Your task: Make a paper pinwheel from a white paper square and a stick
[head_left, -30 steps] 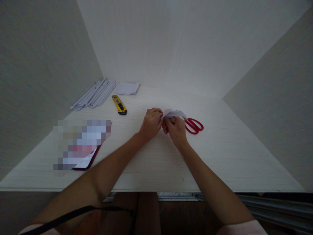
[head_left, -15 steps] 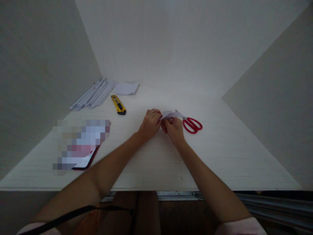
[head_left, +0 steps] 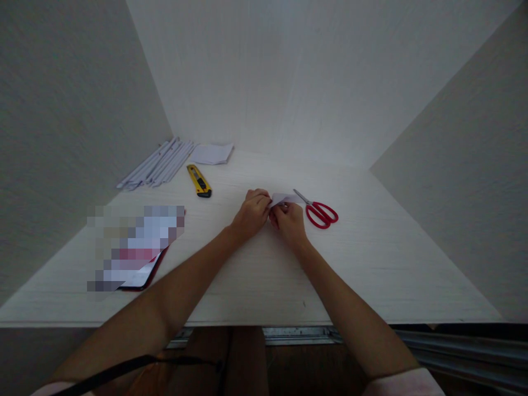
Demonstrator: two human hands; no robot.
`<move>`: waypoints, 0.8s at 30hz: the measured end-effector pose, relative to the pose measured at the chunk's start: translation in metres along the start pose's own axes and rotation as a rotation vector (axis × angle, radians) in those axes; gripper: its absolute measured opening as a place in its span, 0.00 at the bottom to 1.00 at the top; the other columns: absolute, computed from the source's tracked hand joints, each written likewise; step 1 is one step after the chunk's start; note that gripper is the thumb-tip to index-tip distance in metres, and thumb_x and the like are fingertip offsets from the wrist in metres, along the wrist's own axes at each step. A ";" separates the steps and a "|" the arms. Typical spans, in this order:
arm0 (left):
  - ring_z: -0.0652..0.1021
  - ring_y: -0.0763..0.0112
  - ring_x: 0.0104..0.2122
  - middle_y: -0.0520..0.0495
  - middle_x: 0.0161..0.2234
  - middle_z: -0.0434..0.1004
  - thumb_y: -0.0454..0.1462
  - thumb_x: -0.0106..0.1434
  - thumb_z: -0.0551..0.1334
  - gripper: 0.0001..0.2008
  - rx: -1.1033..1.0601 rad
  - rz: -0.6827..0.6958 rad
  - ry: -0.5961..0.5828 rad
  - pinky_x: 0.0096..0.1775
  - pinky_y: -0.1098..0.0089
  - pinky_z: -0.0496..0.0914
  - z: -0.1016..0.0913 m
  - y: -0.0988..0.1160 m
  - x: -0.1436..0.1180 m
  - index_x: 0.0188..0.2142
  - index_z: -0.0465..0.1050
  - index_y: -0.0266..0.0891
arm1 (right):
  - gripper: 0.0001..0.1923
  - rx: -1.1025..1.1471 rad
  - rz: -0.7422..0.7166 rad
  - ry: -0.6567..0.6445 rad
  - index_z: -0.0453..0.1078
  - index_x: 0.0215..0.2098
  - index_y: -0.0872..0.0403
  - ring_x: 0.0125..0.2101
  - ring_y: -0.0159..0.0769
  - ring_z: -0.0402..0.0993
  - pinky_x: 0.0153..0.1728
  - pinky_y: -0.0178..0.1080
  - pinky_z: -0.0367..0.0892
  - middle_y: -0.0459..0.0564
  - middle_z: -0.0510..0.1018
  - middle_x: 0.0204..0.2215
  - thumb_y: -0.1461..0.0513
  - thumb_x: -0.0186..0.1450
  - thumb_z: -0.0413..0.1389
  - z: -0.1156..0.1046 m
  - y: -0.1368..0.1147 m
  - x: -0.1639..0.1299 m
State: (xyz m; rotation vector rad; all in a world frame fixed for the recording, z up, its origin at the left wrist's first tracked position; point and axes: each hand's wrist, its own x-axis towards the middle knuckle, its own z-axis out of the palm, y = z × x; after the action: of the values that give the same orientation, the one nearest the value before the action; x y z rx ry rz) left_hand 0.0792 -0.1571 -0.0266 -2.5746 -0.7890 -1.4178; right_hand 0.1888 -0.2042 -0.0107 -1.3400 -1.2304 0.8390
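Observation:
A small piece of white paper (head_left: 284, 198) is pinched between my two hands at the middle of the table. My left hand (head_left: 253, 213) grips its left end with the fingers curled together. My right hand (head_left: 290, 221) holds the lower side, its thumb and fingers closed on the paper; the fingertips are partly hidden. Just right of that hand lies a pair of scissors (head_left: 322, 213) with red handles, blades pointing to the upper left.
A yellow utility knife (head_left: 199, 181) lies left of my hands. Behind it are several thin rolled paper strips (head_left: 163, 164) and a stack of white paper (head_left: 213, 153). A phone (head_left: 144, 275), partly blurred out, rests at the left. Pale walls (head_left: 264, 82) enclose the table (head_left: 371, 275).
The paper has changed its angle in my fingers, so the scissors' blades show more fully now. Both hands stay together, and the whole view has shifted slightly.

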 end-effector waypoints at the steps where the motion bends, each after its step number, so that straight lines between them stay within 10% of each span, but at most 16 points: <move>1: 0.72 0.66 0.35 0.42 0.28 0.73 0.29 0.55 0.52 0.06 0.006 0.005 -0.003 0.37 0.64 0.66 0.000 0.000 0.000 0.27 0.67 0.33 | 0.11 0.003 0.005 0.003 0.57 0.12 0.55 0.11 0.24 0.54 0.13 0.30 0.48 0.42 0.62 0.09 0.63 0.51 0.47 0.000 0.001 0.000; 24: 0.69 0.65 0.35 0.41 0.27 0.71 0.30 0.59 0.49 0.11 0.116 0.091 -0.086 0.37 0.65 0.64 -0.001 0.002 -0.001 0.27 0.68 0.31 | 0.07 0.035 0.027 0.044 0.60 0.17 0.57 0.15 0.24 0.54 0.15 0.29 0.50 0.43 0.63 0.13 0.63 0.51 0.47 0.004 0.007 0.001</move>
State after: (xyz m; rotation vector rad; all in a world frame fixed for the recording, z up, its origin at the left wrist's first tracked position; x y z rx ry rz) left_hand 0.0794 -0.1597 -0.0263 -2.5623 -0.7318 -1.2069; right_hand 0.1866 -0.2019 -0.0184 -1.3424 -1.1611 0.8420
